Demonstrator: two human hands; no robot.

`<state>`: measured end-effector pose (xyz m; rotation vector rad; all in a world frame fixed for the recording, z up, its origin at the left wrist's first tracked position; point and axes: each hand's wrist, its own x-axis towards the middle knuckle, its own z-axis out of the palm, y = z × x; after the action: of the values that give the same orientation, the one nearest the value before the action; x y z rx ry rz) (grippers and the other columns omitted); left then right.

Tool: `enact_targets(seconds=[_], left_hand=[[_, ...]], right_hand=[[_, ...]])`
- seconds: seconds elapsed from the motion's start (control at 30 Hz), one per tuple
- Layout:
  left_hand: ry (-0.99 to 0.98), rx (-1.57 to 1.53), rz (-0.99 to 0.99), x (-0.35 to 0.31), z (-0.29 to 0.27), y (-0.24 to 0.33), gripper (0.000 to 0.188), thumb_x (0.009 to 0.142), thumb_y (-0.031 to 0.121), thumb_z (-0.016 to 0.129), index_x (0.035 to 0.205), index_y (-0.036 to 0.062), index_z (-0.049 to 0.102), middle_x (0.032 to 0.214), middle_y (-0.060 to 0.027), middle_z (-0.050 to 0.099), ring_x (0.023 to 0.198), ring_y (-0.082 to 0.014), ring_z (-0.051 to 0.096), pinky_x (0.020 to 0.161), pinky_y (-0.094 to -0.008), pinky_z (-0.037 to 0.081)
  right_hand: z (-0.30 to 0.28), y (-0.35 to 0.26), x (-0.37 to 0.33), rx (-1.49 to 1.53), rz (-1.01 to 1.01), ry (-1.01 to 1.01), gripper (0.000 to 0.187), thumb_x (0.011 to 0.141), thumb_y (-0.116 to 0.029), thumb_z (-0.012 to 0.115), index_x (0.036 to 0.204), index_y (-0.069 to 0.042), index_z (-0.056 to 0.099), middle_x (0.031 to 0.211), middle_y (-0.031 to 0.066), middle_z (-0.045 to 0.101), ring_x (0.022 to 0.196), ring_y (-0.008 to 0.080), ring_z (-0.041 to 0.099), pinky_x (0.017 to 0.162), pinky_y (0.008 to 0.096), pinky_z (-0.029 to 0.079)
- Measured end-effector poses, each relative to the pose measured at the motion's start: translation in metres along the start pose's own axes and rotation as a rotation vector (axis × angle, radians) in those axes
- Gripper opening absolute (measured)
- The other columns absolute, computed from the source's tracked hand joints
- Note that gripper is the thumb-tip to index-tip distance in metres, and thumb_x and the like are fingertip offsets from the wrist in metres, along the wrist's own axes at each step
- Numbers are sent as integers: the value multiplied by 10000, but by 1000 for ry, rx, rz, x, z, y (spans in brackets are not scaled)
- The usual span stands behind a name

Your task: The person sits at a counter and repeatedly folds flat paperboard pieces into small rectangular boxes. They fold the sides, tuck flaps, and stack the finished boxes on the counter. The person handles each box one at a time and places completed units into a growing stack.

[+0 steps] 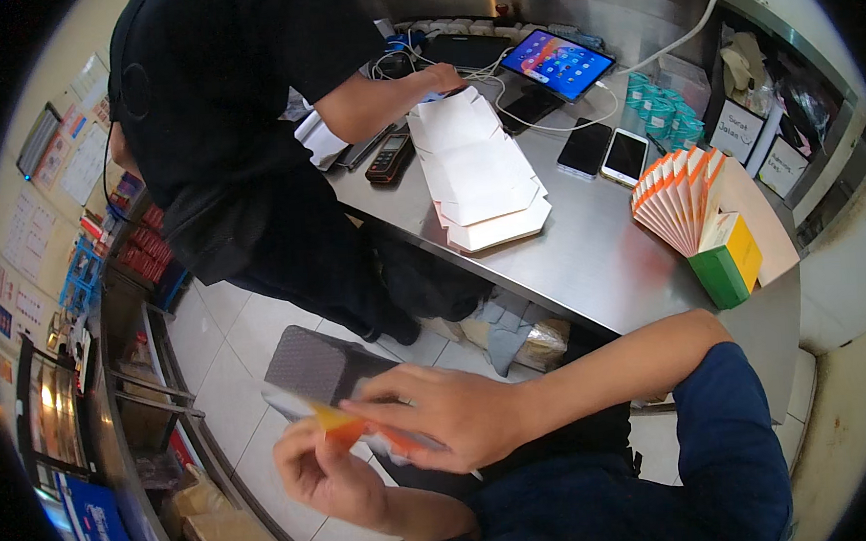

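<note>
While its outline is being blurred, a thin orange-and-yellow piece [337, 423] is being pinched at seven o'clock by the left hand [338, 483] and grasped, partly hidden, by the right hand [458, 414].

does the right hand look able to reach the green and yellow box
Probably yes: the green and yellow box sits near the right elbow, apparently unblocked, though the right hand is busy with a blurred orange-and-yellow piece.

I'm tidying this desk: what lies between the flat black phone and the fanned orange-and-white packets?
A white-framed rectangular phone lies there on the steel table, in the head view.
</note>
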<state>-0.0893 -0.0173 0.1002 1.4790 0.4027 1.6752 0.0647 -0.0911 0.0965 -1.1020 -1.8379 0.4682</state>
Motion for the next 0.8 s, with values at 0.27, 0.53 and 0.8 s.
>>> enact_targets(seconds=[0.27, 0.53, 0.8], left_hand=[[-112, -87, -501, -23, 48, -100, 114, 949, 4, 695, 1027, -68, 656, 989, -106, 690, 873, -182, 700, 799, -320, 602], [-134, -273, -600, -42, 69, -143, 116, 1026, 80, 598, 1053, -31, 616, 1074, -102, 672, 933, -149, 662, 800, -364, 631], [-167, -258, -602, -47, 68, -156, 150, 1031, 100, 600, 1084, -37, 630, 1072, -98, 691, 943, -143, 664, 790, -338, 619]], right_hand=[[-39, 104, -26, 87, 435, 467, 148, 965, -134, 717, 997, 2, 667, 901, 7, 691, 727, 0, 536, 616, 215, 467], [-53, 118, -35, 174, 356, 459, 135, 960, -104, 703, 1000, 24, 685, 903, 75, 685, 616, 83, 635, 497, 232, 492], [-52, 120, -30, 254, 419, 383, 136, 947, -86, 715, 973, 47, 700, 973, 69, 660, 843, 90, 618, 736, 226, 517]])
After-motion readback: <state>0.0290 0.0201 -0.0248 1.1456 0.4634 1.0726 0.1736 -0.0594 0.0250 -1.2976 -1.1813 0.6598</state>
